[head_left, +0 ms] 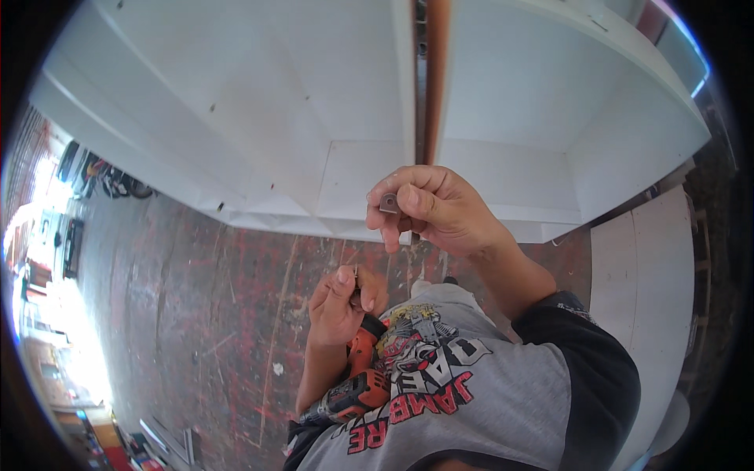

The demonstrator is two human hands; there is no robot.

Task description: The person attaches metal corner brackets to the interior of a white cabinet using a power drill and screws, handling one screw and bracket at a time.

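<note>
Clamping small grey bracket in right hand, between thumb and fingers, poking out left of thumb tip. Holed face toward camera. Pinching thin item, maybe a screw but too small to be sure, in left hand, fingertips together on it, standing up from the pinch. Left hand set lower, a bit left of bracket, nearer the body, well apart from it; right hand nearer the cabinets. Alongside left forearm, against grey shirt: orange-black drill. Beyond: white cabinets, scuffed floor; far right, white panel.
</note>
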